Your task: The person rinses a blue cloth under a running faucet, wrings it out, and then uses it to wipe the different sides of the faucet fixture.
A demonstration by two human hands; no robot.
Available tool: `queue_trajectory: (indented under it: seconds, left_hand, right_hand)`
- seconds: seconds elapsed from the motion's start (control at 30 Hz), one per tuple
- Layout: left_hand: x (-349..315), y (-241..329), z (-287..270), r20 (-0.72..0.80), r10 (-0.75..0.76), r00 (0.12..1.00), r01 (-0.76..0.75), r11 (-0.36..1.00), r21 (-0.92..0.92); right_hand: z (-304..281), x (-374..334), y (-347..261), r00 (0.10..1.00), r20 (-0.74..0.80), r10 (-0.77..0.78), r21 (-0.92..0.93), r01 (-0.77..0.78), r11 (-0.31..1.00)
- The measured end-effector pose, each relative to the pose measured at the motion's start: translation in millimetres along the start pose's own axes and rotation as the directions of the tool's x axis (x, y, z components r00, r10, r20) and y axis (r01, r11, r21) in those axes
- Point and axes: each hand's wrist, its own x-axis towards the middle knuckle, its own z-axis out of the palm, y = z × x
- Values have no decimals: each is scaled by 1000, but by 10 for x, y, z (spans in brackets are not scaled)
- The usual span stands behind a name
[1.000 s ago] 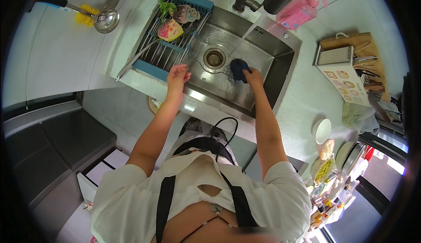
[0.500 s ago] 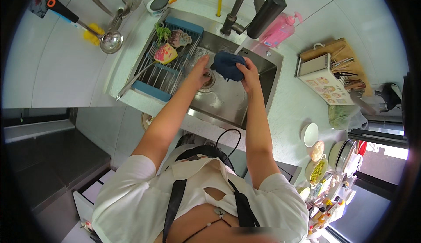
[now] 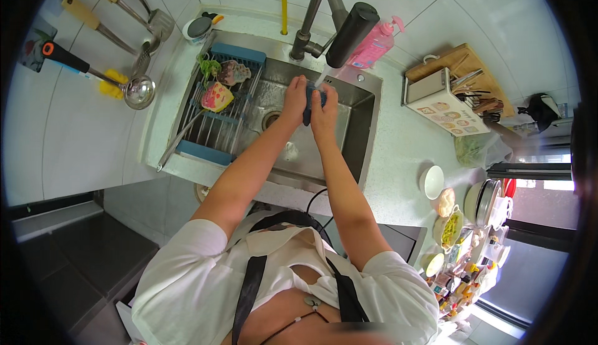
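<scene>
Hands [image 3: 295, 99], dark cloth [image 3: 308, 104] between

- Nice and bright overall; strongest glare's by the window [image 3: 543, 211], far right of the right hand [image 3: 325, 109].
- Sink [image 3: 359, 111] has a soft sheen below the left hand [image 3: 294, 99], shadier side right of the right.
- Fisheye bows the wall tiles [image 3: 75, 139] way left; black rim all round.
- Blurry smear well below both hands, bottom edge.
</scene>
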Motion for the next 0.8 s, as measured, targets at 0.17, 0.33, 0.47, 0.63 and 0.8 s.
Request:
queue_trajectory:
  seconds: [0.17,0.33,0.47,0.63,0.8]
  left_hand:
    - [129,-101,-62,-88,134,987,-110,964,241]
    - [64,-47,-33,-56,261,964,-200,846,494]
    - [-19,12,15,-15,298,954,-225,752,620]
    - [68,-74,-117,-224,195,955,-80,895,440]
    - [71,120,-310,-145,-204,968,174,965,-194]
  right_hand:
    - [59,52,-57,994,-26,104,-10,-104,995]
    - [76,74,166,962,10,273,-56,-272,961]
    - [174,80,545,791,70,608,292,-599,746]
    - [14,76,514,736,149,660,318,-668,673]
    - [-260,1,310,910,273,312,194,-370,909]
